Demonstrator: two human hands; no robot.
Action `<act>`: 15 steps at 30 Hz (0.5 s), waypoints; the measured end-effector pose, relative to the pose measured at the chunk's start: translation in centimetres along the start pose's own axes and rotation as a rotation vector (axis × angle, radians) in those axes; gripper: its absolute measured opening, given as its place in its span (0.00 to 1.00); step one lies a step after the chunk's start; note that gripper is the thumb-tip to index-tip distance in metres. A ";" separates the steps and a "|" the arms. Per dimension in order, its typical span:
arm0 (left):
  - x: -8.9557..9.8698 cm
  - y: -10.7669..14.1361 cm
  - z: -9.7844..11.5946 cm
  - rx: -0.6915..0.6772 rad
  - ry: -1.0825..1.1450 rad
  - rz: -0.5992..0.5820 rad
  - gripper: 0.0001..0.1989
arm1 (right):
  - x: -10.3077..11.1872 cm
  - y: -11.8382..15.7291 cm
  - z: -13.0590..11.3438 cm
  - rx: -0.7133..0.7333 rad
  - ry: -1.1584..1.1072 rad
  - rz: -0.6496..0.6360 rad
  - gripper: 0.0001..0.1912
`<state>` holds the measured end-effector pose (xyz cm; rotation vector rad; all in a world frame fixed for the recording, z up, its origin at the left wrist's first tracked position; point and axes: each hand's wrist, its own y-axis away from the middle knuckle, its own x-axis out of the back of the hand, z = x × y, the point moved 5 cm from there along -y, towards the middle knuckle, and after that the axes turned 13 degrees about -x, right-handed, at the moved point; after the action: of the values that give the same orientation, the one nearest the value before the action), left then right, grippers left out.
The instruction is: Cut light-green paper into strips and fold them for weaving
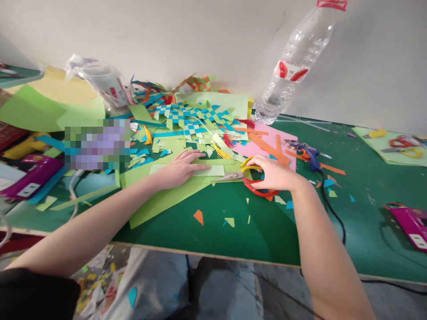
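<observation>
My left hand (183, 168) lies flat with its fingers stretched out, pressing on a pale green paper strip (217, 170). Beneath that strip is a larger light green sheet of paper (147, 209). My right hand (271, 173) grips a pair of scissors (248, 176) by its yellow and red handle loops. The blades point left, close to the strip's right end and the sheet's edge; whether they touch the paper I cannot tell. Small orange and green paper scraps (229, 222) lie on the green table in front of the hands.
Behind my hands is a pile of woven blue-and-green paper strips (187, 116). A plastic bottle (293, 66) and a bagged cup (106, 84) stand at the back. To the right are a blue glue gun (312, 159) with its cord, other scissors (405, 144) and a purple power strip (412, 224).
</observation>
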<state>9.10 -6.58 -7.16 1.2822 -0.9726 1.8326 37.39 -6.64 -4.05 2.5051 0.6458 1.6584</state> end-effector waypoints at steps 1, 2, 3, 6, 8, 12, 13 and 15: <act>0.0 0.0 0.0 0.000 0.001 -0.003 0.24 | -0.1 -0.1 -0.2 0.009 0.003 0.004 0.24; 0.0 0.0 0.0 -0.001 0.002 -0.003 0.24 | -0.3 -0.1 -0.3 0.015 0.000 0.007 0.24; 0.0 0.0 0.0 -0.001 0.005 0.000 0.24 | -0.5 -0.2 -0.4 0.015 -0.005 0.010 0.25; 0.0 -0.1 -0.1 -0.001 0.016 0.015 0.23 | -0.9 -0.4 -0.6 -0.002 -0.003 0.011 0.27; 0.0 -0.1 -0.1 0.000 0.020 0.021 0.23 | -1.1 -0.5 -0.8 0.004 0.000 0.009 0.27; 0.0 0.0 -0.1 -0.004 0.013 0.022 0.23 | -1.1 -0.4 -1.1 0.028 -0.001 0.007 0.26; 0.0 0.0 -0.1 -0.006 0.014 0.021 0.24 | -1.1 -0.4 -1.1 0.031 0.000 0.009 0.25; 0.0 0.1 -0.1 -0.010 0.022 0.022 0.25 | -0.9 -0.3 -1.0 0.041 -0.006 0.008 0.25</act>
<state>8.97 -6.58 -7.20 1.2470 -0.9866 1.8528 36.08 -6.88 -4.51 2.5430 0.6764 1.6565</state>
